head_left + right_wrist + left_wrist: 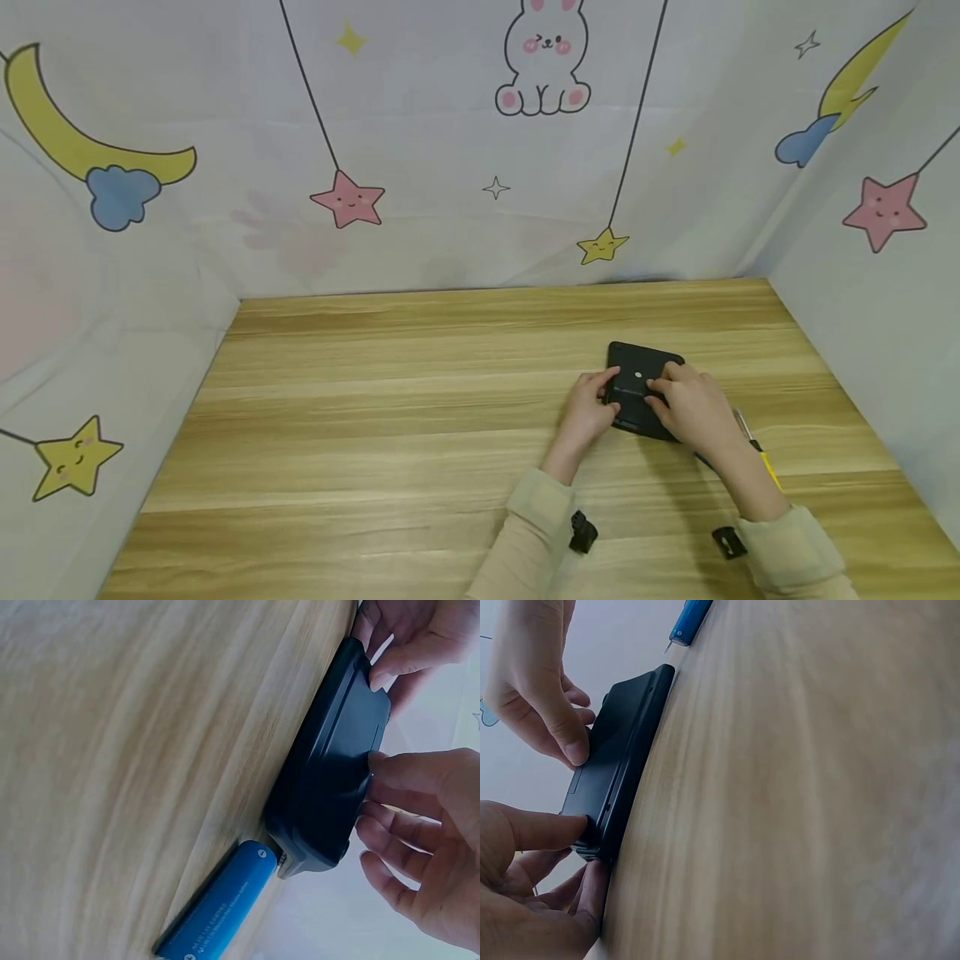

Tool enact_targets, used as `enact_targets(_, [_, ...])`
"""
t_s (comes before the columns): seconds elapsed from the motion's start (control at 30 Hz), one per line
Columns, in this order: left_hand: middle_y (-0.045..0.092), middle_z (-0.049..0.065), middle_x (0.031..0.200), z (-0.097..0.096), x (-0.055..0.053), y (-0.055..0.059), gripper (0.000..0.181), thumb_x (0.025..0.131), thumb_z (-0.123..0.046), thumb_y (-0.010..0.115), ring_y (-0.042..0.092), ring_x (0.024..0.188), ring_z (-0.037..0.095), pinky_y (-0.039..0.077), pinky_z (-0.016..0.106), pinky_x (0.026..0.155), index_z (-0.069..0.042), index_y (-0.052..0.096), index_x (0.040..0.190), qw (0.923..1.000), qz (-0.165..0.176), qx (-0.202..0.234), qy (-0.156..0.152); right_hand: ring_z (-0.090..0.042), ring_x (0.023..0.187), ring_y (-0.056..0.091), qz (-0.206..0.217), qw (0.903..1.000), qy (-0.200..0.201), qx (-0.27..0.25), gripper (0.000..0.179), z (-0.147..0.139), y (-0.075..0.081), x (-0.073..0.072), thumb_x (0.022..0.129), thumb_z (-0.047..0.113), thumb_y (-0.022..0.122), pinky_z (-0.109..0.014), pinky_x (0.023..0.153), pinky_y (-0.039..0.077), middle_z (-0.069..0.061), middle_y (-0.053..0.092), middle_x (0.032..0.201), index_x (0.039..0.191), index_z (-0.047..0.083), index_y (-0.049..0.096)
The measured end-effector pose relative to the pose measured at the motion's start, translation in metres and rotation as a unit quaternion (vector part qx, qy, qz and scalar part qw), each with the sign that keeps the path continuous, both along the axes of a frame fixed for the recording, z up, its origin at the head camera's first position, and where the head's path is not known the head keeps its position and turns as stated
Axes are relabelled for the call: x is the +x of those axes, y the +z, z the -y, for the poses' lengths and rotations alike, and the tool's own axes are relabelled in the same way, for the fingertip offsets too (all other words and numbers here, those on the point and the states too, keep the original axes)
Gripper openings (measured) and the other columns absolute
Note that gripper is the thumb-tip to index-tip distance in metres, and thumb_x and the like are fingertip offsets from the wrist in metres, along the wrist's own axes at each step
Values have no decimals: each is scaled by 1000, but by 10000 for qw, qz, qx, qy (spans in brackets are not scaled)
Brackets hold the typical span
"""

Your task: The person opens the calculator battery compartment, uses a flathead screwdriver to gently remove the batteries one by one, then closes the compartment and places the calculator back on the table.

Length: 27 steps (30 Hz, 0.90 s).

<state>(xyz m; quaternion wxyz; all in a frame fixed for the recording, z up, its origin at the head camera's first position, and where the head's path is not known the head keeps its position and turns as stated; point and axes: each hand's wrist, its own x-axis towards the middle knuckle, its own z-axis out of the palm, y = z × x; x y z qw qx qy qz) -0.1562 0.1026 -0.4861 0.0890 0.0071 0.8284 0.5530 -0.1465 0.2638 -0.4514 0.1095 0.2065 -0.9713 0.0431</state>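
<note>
A black flat plastic device (630, 417) with a recessed panel and a small white dot (638, 375) lies on the wooden table, at the right. My left hand (588, 408) grips its left edge. In the left wrist view, that thumb (566, 829) is on the upper surface and the other fingers are at the side and low edge. From the opposite side, my right hand (693, 408) touches the panel with thumb and fingertips; in the right wrist view its other fingers (394, 851) bend loosely beside the device. The device's underside is hidden.
Close to the device's near right corner lies a blue tool (221, 900) with printed lettering and a thin metal tip. A yellow and black tool with a metal shaft (765, 462) lies right of my right forearm. White printed cloth (450, 150) stands behind the table (337, 400).
</note>
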Motion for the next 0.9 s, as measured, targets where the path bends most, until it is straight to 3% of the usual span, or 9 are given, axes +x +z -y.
enact_targets(0.37, [58, 5, 127, 0, 0, -2, 55, 83, 0, 67, 56, 101, 15, 45, 21, 79, -22, 59, 133, 10000, -50, 4, 5, -24, 75, 53, -274, 9981, 28, 542, 32, 5, 4, 8, 81, 26, 76, -34, 58, 37, -8, 58, 82, 103, 2, 75])
enact_targets(0.53, [58, 5, 126, 2, -1, -4, 55, 83, -1, 67, 55, 100, 15, 45, 23, 78, -22, 59, 133, 10000, -26, 11, 7, -22, 74, 49, 50, 9992, -30, 394, 36, -1, 3, 8, 84, 27, 73, -32, 60, 34, -8, 57, 87, 112, 4, 71])
enact_targets(0.67, [58, 4, 123, 5, -4, -4, 54, 85, -2, 65, 52, 96, 13, 43, 22, 76, -24, 58, 134, 9998, 62, -95, -134, -25, 83, 52, 392, 9992, 19, 70, 40, -11, -1, 7, 86, 25, 71, -38, 67, 43, -11, 60, 98, 120, 5, 66])
enact_targets(0.9, [50, 3, 95, 10, -9, 2, 63, 80, 9, 51, 39, 73, 11, 30, 21, 59, -20, 56, 136, 9983, 163, -32, -550, -40, 106, 55, 979, 9936, 193, -534, 37, -30, -6, 5, 92, 3, 53, -54, 87, 47, -23, 60, 118, 128, 1, 58])
